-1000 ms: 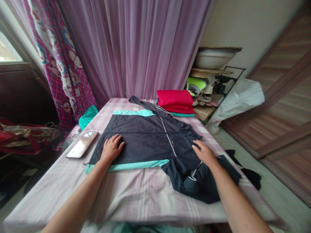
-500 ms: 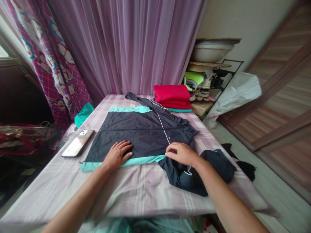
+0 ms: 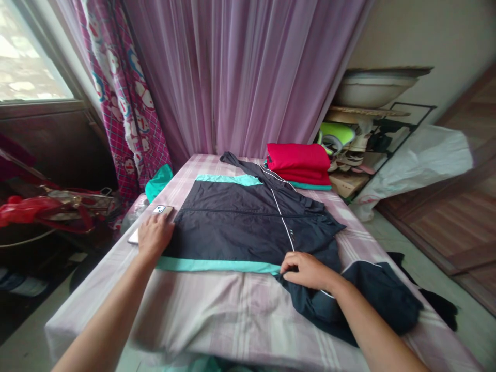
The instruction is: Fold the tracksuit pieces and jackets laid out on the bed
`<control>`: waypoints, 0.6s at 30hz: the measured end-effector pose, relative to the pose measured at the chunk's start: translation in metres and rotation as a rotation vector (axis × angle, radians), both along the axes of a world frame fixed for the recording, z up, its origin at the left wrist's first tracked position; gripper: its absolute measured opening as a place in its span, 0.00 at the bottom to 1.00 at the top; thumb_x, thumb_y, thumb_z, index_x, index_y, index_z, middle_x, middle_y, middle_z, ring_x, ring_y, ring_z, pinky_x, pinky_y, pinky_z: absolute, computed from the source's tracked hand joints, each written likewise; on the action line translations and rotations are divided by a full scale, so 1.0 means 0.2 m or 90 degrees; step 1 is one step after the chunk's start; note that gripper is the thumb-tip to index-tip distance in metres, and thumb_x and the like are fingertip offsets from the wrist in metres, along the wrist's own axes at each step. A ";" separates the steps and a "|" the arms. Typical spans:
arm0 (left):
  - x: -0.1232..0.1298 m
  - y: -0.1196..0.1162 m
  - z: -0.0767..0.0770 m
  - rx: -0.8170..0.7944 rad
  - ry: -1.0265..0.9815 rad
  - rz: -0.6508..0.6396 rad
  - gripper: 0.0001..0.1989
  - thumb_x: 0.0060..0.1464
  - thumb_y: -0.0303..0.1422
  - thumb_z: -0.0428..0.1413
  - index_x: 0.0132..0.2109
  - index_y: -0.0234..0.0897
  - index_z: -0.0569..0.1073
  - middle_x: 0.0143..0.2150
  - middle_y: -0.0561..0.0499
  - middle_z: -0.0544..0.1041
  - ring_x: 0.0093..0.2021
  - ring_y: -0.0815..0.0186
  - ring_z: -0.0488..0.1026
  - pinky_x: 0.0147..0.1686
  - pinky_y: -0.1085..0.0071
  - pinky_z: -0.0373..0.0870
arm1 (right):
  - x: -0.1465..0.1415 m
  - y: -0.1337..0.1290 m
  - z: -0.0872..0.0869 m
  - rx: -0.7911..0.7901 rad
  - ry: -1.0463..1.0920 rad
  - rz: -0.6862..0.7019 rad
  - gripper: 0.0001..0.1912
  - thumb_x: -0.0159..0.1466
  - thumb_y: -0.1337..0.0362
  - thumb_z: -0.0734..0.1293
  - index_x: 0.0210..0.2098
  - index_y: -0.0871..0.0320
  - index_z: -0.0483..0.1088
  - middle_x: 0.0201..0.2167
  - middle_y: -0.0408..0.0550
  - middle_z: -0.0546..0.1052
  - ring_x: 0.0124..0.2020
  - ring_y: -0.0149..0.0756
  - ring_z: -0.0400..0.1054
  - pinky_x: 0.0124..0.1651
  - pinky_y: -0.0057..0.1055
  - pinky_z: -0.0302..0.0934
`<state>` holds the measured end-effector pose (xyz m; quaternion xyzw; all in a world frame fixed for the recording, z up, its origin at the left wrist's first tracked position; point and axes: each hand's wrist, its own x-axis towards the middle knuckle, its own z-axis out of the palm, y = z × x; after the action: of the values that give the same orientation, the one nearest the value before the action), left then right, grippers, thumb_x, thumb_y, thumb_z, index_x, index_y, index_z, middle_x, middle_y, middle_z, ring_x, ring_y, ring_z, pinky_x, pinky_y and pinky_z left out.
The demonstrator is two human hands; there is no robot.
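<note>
A dark jacket (image 3: 232, 235) with turquoise side strips and white piping lies spread flat, its closed zip running crosswise. My right hand (image 3: 308, 271) pinches the cloth where the near sleeve meets the turquoise strip. That near sleeve (image 3: 382, 294) lies bunched under my right forearm, while the far sleeve (image 3: 248, 168) stretches away to the back. At the jacket's left hem, my left hand (image 3: 155, 235) lies with fingers stretched forward, partly covering a phone (image 3: 165, 210). Whether its fingertips touch the phone or only the hem, I cannot tell.
The checked tablecloth (image 3: 217, 310) covers the table. Folded red cloth (image 3: 298, 163) sits on turquoise cloth at the back right. A turquoise bag (image 3: 158, 183) hangs by the left edge. Beyond the right edge stand a rack with a basin (image 3: 375, 88) and a white plastic bag (image 3: 422, 160).
My left hand has moved left from the jacket's front to its hem beside the phone. My right hand keeps its pinch at the near sleeve. The camera view has turned left.
</note>
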<state>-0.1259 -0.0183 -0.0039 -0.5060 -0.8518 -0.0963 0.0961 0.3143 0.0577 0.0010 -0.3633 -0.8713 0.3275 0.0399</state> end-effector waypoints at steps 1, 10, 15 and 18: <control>-0.06 -0.02 0.02 -0.032 0.014 0.058 0.28 0.60 0.44 0.45 0.58 0.29 0.71 0.60 0.31 0.71 0.60 0.42 0.68 0.56 0.49 0.64 | 0.00 0.00 0.00 0.001 0.004 -0.004 0.12 0.53 0.70 0.65 0.30 0.54 0.79 0.35 0.45 0.79 0.37 0.35 0.73 0.43 0.30 0.63; -0.23 -0.02 0.00 -0.129 -0.047 0.130 0.34 0.56 0.55 0.44 0.54 0.30 0.71 0.55 0.29 0.74 0.55 0.43 0.72 0.49 0.56 0.69 | 0.00 -0.04 -0.04 0.013 0.055 -0.055 0.08 0.54 0.67 0.64 0.27 0.54 0.77 0.33 0.46 0.79 0.38 0.38 0.73 0.45 0.34 0.64; -0.26 0.00 0.01 -0.142 -0.064 0.104 0.32 0.55 0.55 0.45 0.53 0.33 0.71 0.54 0.31 0.76 0.53 0.44 0.74 0.48 0.56 0.70 | 0.01 -0.06 -0.08 0.024 0.085 -0.073 0.07 0.55 0.66 0.64 0.27 0.55 0.76 0.33 0.47 0.78 0.39 0.39 0.73 0.46 0.35 0.63; -0.24 0.00 0.04 -0.156 -0.062 0.128 0.32 0.56 0.54 0.46 0.54 0.33 0.71 0.53 0.31 0.76 0.53 0.42 0.74 0.48 0.54 0.69 | 0.01 -0.06 -0.10 0.033 0.093 -0.075 0.07 0.55 0.66 0.64 0.28 0.55 0.76 0.33 0.48 0.78 0.39 0.39 0.72 0.46 0.36 0.63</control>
<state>-0.1736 -0.0174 0.0047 -0.4210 -0.9070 -0.0061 0.0018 0.3170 0.0451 -0.0185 -0.3881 -0.8511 0.3278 0.1321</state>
